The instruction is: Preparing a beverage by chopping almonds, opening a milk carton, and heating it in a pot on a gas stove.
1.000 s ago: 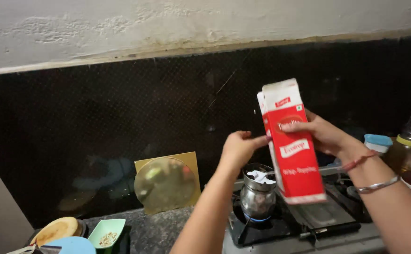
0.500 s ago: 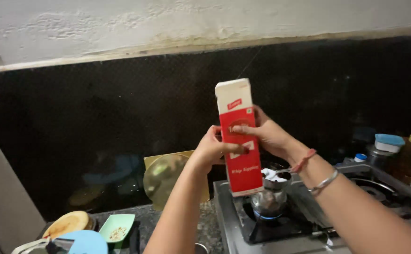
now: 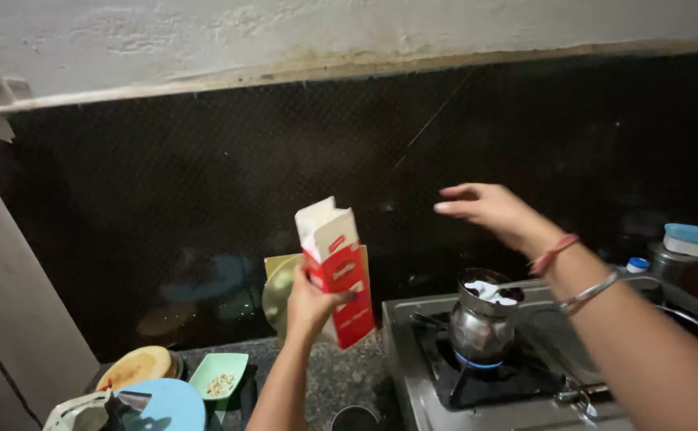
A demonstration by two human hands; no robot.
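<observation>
Left hand (image 3: 310,302) grips a red-and-white carton (image 3: 336,267), tilted, beside the stove (image 3: 413,359).

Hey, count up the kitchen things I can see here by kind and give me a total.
Red and white carton, held in the left hand: 1
Steel pot on the lit burner: 1
Stove: 1
Green dish: 1
Blue-lidded containers: 2
Total: 6

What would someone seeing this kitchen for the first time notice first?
Most striking is the red and white carton, held upright in the left hand above the dark counter beside the stove. The right hand hovers open and empty over a small steel pot sitting on a burner with a blue flame beneath it.
</observation>
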